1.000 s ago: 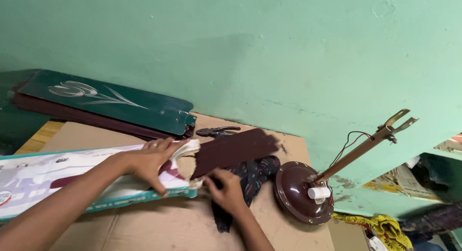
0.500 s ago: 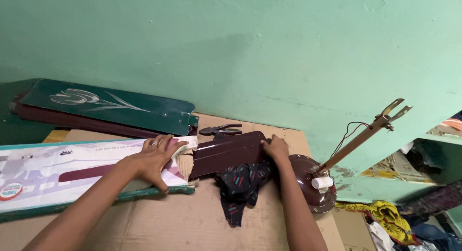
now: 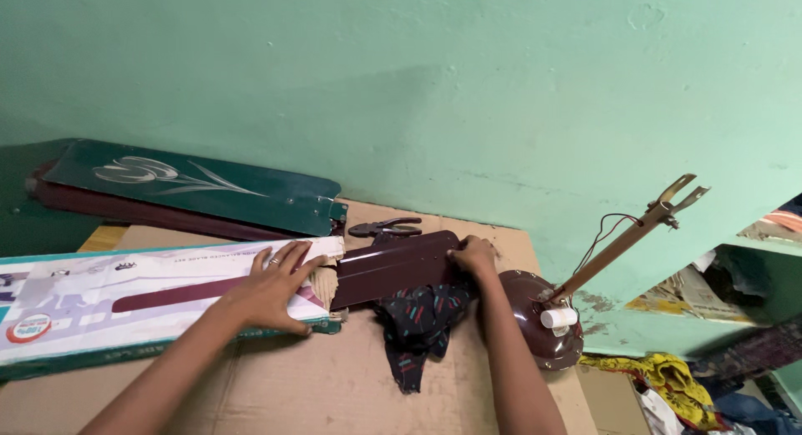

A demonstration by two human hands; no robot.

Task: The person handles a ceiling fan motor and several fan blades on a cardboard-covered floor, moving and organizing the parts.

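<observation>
Fan blade [image 3: 393, 268], maroon, half out of long printed carton [image 3: 125, 306] on cardboard-covered tabletop [image 3: 317, 385]. Likely thin sheet metal: stiff, light, springy, slick paint, edges maybe sharp. Left hand [image 3: 271, 289] flat, fingers spread, pressing carton end. Right hand [image 3: 474, 255] curled round blade's outer end. Best grip judged: both edges near end.
</observation>
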